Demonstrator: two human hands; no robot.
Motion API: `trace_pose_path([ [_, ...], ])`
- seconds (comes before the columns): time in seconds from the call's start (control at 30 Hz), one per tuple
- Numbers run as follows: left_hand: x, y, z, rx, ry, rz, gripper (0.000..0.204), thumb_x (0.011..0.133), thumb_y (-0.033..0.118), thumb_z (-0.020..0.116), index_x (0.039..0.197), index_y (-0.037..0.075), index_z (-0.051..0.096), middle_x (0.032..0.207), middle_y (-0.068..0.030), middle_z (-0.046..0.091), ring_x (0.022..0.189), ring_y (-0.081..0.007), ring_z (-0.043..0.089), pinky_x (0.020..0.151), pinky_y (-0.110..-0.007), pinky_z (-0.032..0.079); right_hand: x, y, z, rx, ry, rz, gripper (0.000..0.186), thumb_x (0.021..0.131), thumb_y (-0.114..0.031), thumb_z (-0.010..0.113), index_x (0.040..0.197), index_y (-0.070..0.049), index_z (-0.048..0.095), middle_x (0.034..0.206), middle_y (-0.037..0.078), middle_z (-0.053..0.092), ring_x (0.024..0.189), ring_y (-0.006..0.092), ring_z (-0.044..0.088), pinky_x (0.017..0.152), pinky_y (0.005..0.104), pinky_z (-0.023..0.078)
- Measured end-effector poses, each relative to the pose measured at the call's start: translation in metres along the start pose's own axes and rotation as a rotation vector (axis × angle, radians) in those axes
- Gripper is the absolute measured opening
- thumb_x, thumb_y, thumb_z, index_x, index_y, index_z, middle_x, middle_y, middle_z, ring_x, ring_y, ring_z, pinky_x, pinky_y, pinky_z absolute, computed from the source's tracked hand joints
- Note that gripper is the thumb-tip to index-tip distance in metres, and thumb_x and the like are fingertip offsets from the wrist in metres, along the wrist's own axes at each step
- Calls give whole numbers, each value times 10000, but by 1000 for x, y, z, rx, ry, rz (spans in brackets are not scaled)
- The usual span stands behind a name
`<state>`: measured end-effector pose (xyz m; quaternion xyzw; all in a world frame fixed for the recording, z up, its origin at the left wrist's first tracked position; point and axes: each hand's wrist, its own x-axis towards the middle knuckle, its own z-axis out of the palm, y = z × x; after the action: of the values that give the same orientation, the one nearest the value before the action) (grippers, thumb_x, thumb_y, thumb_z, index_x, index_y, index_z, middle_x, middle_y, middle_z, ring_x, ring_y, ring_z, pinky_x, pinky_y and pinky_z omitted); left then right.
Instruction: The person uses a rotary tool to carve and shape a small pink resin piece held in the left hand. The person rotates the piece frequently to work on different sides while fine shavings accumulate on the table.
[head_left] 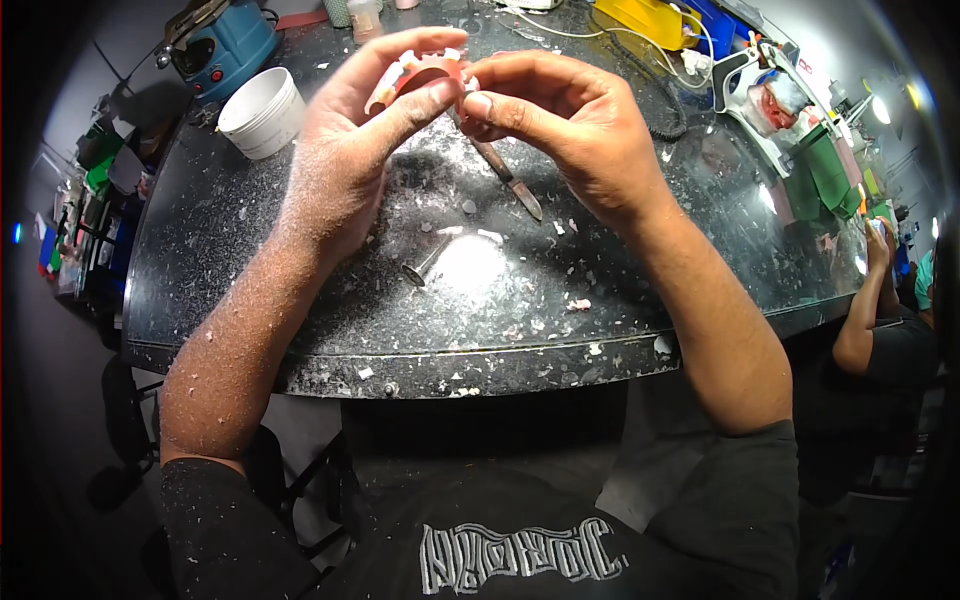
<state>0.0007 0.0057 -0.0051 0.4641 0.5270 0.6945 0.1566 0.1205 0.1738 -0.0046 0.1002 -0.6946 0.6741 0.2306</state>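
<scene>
A partial denture (pixel 437 66) with a pink base and white teeth is held up over the far part of the bench. My left hand (pixel 345 135) grips it, thumb in front and fingers behind; that hand and forearm are coated in white dust. At the denture's right end, the thumb and forefinger of my right hand (pixel 585 115) pinch its edge by a white tooth. Exactly what lies between those fingertips is partly hidden. Below the hands, a knife (pixel 522 195) with a brown handle lies on the bench. Closer to me is a small metal bur-like tool (pixel 428 262).
White dust and scraps cover the dark bench (pixel 560 345). A white tub (pixel 262 115) and a blue machine (pixel 225 50) stand far left. At far right are a white articulator (pixel 750 95) with a pink-red piece, and cables. Another person's arm (pixel 862 310) shows at the right edge.
</scene>
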Motion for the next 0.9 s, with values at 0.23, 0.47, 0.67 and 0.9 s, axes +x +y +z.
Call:
trace_pose_path([
  [0.23,5,16,-10,328,-35,133,295,932,98,770,1205,22,688,1149,-86,716,1110,-158,678,1002,-299,541,2,-2,-7,-99,-8,-103,258,946,-49,738,1189,20,688,1080,116,745,992,182,731,898,327,608],
  [0.47,2,10,-9,379,-32,123,284,934,158,744,1186,38,690,1123,-84,728,1091,-152,672,992,-310,517,1,-10,-7,-184,-24,-54,220,952,-91,741,1137,23,705,1027,107,750,939,173,741,871,308,614],
  [0.67,0,11,-6,440,34,122,252,937,141,741,1162,36,694,1095,-81,737,1074,-147,678,985,-295,511,-1,-30,1,-255,-5,92,179,958,-114,741,1105,-18,710,976,73,762,923,117,719,846,262,569],
  [0.9,-4,9,-1,374,87,115,243,934,131,759,1142,27,686,1086,-84,734,1076,-146,682,982,-294,513,-5,-32,13,-377,74,19,222,937,-105,755,1122,6,699,995,81,756,914,114,718,825,255,579],
])
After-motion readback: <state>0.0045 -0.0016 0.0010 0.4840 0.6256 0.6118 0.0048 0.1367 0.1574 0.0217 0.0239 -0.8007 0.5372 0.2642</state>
